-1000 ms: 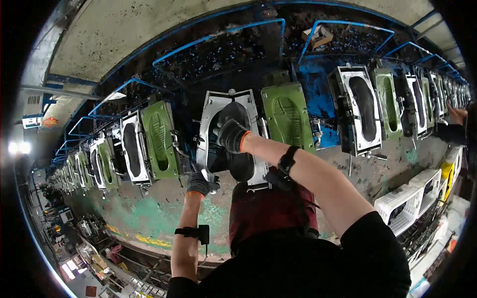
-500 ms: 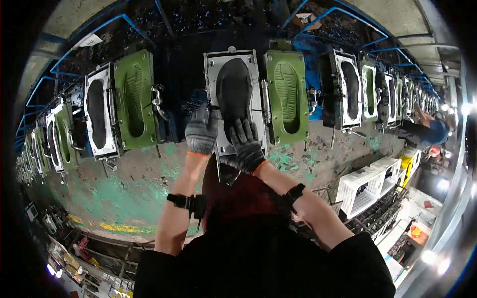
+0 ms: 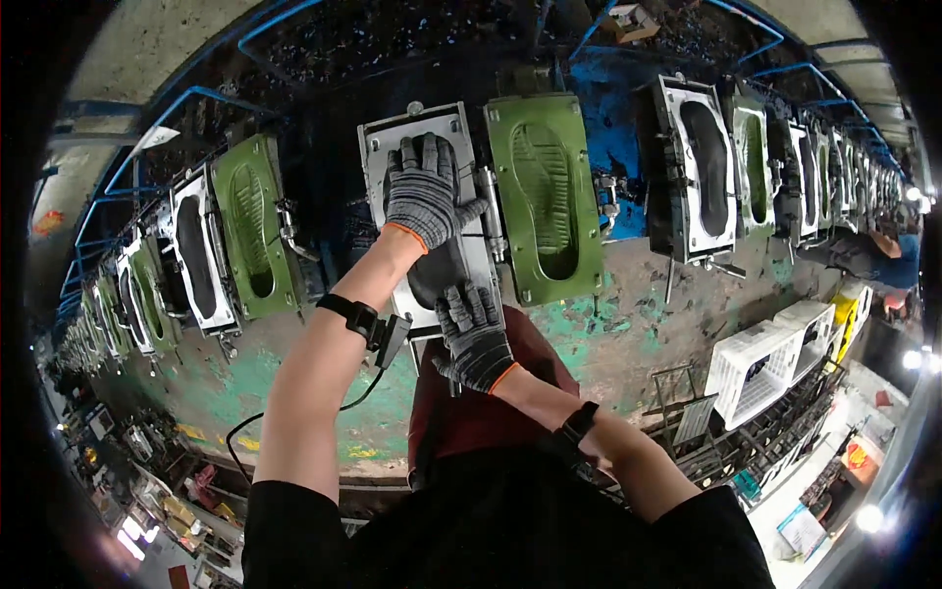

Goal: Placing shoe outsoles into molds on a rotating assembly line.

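A black shoe sole (image 3: 439,279) lies in the recess of a silver metal mould half (image 3: 481,270) in front of me. My left hand (image 3: 427,196), in a grey striped knit glove, rests flat over the sole's far, wider part with its fingers stretched out. At the near, heel end my right hand (image 3: 476,339), gloved alike, touches the sole and the mould's edge, fingers extended. Much of the sole is hidden beneath the two hands. Hinged to the mould's right side is a green mould half (image 3: 545,196) with a ribbed, sole-shaped hollow.
More silver and green moulds (image 3: 695,172) stand in a curved row to both sides, with handles jutting out. White plastic crates (image 3: 751,373) sit at the right beside a black metal rack (image 3: 716,447). A person (image 3: 873,250) works farther along the row. Blue rails (image 3: 186,98) run behind.
My left hand has moved from the mould's left edge onto the sole's far part. My right hand has slid toward the heel end. The view has shifted slightly.
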Demonstrator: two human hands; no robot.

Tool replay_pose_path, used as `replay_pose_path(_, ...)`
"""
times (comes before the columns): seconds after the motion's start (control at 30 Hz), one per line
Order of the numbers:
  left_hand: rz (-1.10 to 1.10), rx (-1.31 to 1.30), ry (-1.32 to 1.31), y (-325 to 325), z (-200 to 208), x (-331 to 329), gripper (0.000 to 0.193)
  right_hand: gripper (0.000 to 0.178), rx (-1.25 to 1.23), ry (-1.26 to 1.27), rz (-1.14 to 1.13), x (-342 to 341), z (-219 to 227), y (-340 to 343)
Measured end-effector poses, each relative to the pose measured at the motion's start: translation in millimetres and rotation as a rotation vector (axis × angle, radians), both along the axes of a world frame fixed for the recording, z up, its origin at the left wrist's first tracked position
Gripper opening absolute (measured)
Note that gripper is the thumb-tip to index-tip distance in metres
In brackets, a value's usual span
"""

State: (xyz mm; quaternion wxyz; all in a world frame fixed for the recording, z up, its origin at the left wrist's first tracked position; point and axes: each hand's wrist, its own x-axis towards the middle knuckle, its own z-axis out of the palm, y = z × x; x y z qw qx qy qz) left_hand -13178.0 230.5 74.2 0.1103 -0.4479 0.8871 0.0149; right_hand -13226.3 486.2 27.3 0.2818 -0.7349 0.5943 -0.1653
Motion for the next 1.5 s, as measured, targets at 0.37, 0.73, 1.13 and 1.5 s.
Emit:
replay_pose_path(0.37,0.014,-0.155,0.059,13,-23,-16,0.101,0.103,0.071,-0.065,0.09,-21,0,5)
replay_pose_path(0.73,0.05,-0.242,0.344,39,-32,7,0.087,0.108,0.012,-0.123,0.132,-37,7,-2)
replay_pose_path(1.13,0.177,-0.117,0.081,44,-15,-15,0.1,0.085,0.526,-0.125,0.112,-11,8,14)
replay_pose_path(1.5,0.73,-0.05,0.812,-49,-69,96,0.058,0.067,0.196,0.134,0.173,-13,-57,54)
